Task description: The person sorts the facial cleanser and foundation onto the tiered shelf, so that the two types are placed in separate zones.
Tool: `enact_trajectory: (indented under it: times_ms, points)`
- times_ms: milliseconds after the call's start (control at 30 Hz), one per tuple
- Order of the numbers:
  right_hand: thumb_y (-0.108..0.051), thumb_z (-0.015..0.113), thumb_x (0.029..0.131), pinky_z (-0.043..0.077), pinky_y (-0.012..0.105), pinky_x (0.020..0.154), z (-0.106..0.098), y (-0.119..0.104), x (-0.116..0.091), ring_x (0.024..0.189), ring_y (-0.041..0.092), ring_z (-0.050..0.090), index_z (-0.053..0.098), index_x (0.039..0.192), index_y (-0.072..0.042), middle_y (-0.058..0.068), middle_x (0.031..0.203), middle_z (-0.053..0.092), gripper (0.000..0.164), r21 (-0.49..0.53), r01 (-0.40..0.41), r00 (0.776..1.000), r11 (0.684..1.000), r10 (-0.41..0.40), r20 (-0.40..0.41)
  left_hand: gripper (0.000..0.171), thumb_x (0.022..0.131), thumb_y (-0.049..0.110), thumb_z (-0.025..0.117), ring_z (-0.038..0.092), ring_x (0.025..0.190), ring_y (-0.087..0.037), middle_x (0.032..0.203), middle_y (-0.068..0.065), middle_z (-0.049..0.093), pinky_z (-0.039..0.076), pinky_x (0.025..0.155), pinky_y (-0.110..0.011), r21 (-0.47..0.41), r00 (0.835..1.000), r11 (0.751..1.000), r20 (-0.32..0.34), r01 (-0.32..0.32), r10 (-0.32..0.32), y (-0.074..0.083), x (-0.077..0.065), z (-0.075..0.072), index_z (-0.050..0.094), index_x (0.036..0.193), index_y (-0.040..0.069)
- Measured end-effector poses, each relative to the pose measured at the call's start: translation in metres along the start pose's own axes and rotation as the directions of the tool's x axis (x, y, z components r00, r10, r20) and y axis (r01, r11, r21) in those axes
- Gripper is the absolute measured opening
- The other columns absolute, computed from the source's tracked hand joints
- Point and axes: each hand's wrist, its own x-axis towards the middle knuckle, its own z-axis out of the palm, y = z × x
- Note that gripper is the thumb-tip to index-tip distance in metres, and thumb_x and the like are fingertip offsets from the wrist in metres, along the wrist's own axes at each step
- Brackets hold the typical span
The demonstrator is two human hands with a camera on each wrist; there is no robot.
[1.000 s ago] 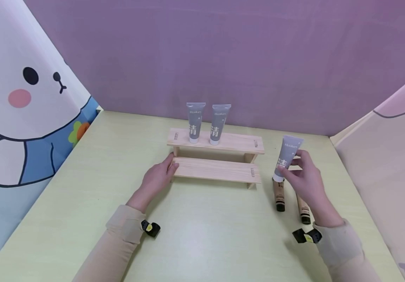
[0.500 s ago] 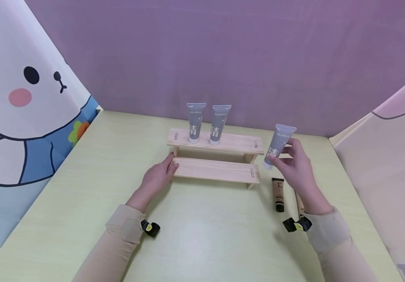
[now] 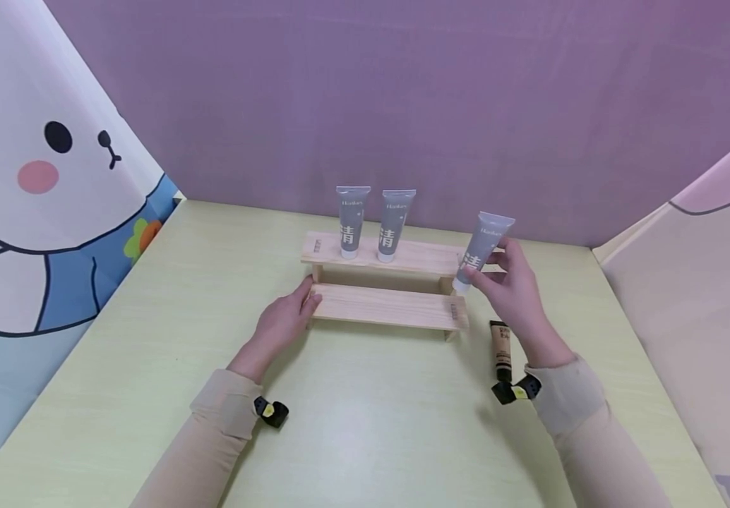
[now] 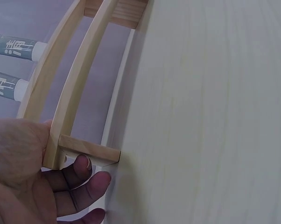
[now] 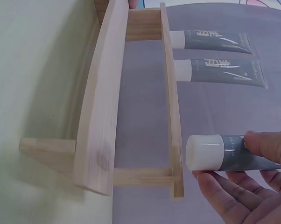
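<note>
A two-step wooden shelf (image 3: pixel 390 305) stands on the table. Its left end is gripped by my left hand (image 3: pixel 284 317), thumb over the lower step and fingers curled at the side panel (image 4: pixel 91 150). Two grey squeeze tubes, one on the left (image 3: pixel 351 220) and one beside it (image 3: pixel 395 224), stand cap-down on the upper step. Between thumb and fingers, my right hand (image 3: pixel 517 293) pinches a third grey squeeze tube (image 3: pixel 486 236), tilted with its white cap (image 5: pixel 205 153) downward. In the right wrist view that cap is right beside the upper step's right end.
A small brown tube with a black cap (image 3: pixel 501 344) lies on the table (image 3: pixel 365 423) right of the shelf, near my right wrist. A purple backdrop (image 3: pixel 403 99) rises behind the table, and a cartoon-printed panel (image 3: pixel 41 212) borders its left side.
My right hand has carried the grey tube left and up, from over the brown tubes to the upper step's right end. One brown tube is now hidden. My left hand stays put.
</note>
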Motion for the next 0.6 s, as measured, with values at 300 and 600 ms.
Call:
enact_trajectory:
  times_ms: [300, 600]
  points:
    - [-0.011, 0.070, 0.091, 0.055, 0.023, 0.077, 0.014, -0.011, 0.018, 0.094, 0.025, 0.063, 0.037, 0.140, -0.004, 0.015, 0.123, 0.054, 0.059, 0.062, 0.015, 1.000, 0.998, -0.016, 0.027, 0.057, 0.107, 0.039, 0.034, 0.066, 0.087, -0.039, 0.101, -0.026, 0.067, 0.051, 0.073, -0.051, 0.010, 1.000, 1.000, -0.008, 0.004, -0.004, -0.001, 0.001, 0.002, 0.030, 0.153, 0.006]
    - [-0.007, 0.070, 0.091, 0.054, 0.033, 0.087, 0.039, -0.014, 0.037, 0.107, 0.029, 0.060, 0.038, 0.137, -0.003, 0.017, 0.122, 0.056, 0.056, 0.074, 0.046, 0.998, 0.996, -0.049, 0.046, 0.056, 0.107, 0.039, 0.034, 0.065, 0.086, -0.038, 0.107, -0.026, 0.066, 0.051, 0.072, -0.050, 0.006, 1.000, 1.000, -0.015, -0.009, 0.009, -0.002, 0.001, 0.003, 0.031, 0.152, 0.007]
